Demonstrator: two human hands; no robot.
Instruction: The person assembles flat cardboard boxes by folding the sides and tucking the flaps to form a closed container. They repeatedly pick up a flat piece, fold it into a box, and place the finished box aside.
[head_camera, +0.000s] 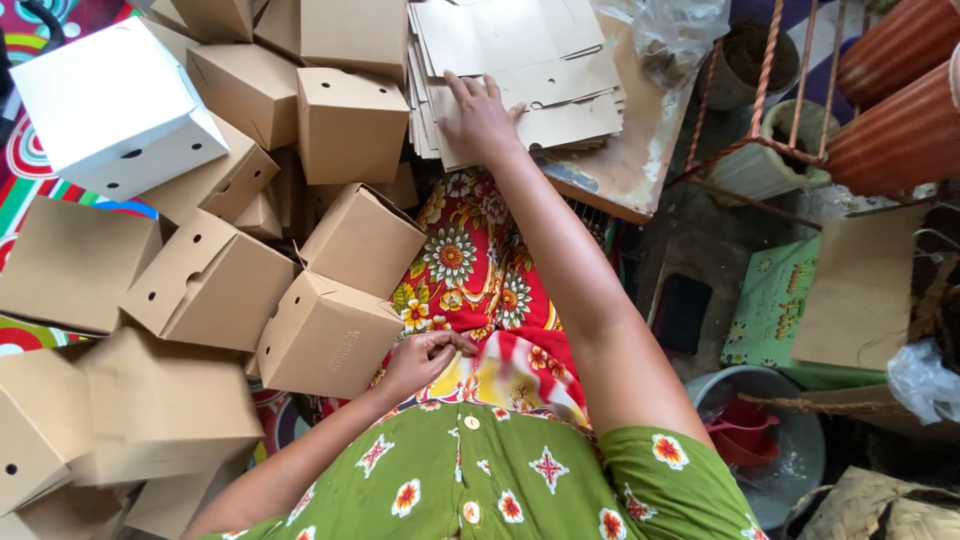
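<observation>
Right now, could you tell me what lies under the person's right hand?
The right hand rests flat on a stack of flat unfolded cardboard sheets. The stack sits on a worn wooden board. Whatever lies between the sheets or beneath the board is covered.

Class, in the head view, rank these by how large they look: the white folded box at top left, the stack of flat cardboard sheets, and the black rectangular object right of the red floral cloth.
1. Stack of flat cardboard sheets
2. White folded box, close in size, and nearness to the camera may mislead
3. Black rectangular object
</observation>
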